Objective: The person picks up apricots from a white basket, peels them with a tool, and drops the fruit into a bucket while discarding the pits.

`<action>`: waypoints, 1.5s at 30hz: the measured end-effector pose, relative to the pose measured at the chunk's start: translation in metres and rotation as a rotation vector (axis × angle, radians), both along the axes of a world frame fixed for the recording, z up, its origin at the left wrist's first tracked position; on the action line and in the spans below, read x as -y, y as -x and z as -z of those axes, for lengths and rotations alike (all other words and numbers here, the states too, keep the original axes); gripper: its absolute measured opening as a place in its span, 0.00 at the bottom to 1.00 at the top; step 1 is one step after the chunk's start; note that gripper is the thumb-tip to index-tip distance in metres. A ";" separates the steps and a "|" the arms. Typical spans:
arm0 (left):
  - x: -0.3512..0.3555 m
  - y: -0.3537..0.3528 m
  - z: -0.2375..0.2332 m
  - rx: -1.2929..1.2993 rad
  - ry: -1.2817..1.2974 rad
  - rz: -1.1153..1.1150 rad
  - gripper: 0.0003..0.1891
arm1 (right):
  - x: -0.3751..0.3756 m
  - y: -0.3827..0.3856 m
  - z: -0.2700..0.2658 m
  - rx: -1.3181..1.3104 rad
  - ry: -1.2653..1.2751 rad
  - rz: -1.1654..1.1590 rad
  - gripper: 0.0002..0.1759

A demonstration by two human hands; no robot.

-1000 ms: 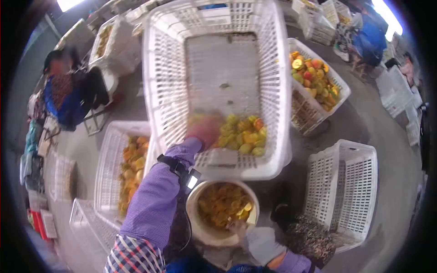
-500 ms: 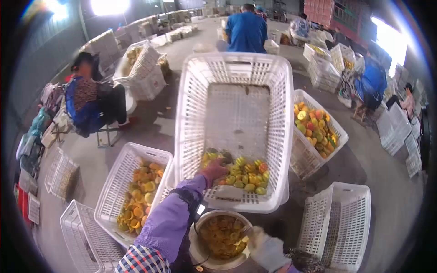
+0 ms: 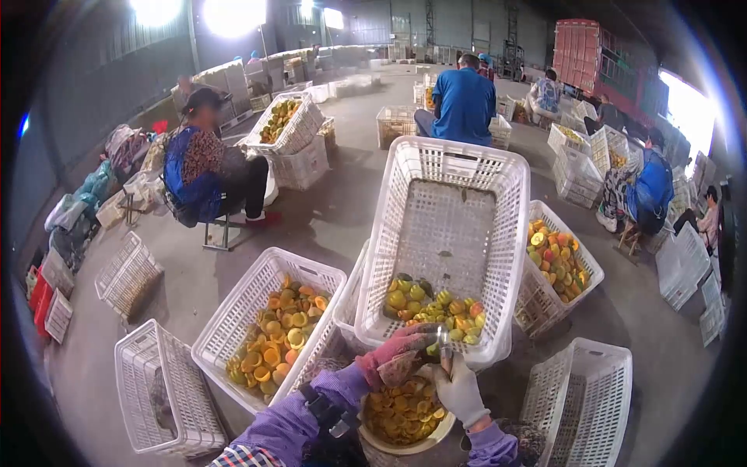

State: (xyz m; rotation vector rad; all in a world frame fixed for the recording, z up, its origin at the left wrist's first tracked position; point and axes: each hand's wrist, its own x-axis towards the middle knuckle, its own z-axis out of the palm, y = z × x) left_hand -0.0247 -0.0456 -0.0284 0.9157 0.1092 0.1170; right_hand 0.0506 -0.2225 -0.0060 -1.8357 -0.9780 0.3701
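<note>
Here, my left hand (image 3: 395, 352) tight on a fruit (image 3: 426, 352), right hand (image 3: 459, 391) on a knife (image 3: 444, 348), together over the bowl (image 3: 405, 447).

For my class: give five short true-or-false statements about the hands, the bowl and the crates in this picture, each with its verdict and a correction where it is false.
1. The left hand wears a pink glove and the right hand a white one. True.
2. The bowl below the hands is empty. False: it holds yellow fruit pieces.
3. In the middle crate, the fruit lies only at the near end. True.
4. The lower-right crate is heaped with fruit. False: no fruit shows in it.
5. A person in a blue top is beyond the middle crate. True.
</note>
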 end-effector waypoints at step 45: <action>0.005 -0.003 -0.021 0.099 -0.919 -0.477 0.19 | -0.009 -0.008 -0.010 0.496 0.190 -0.012 0.17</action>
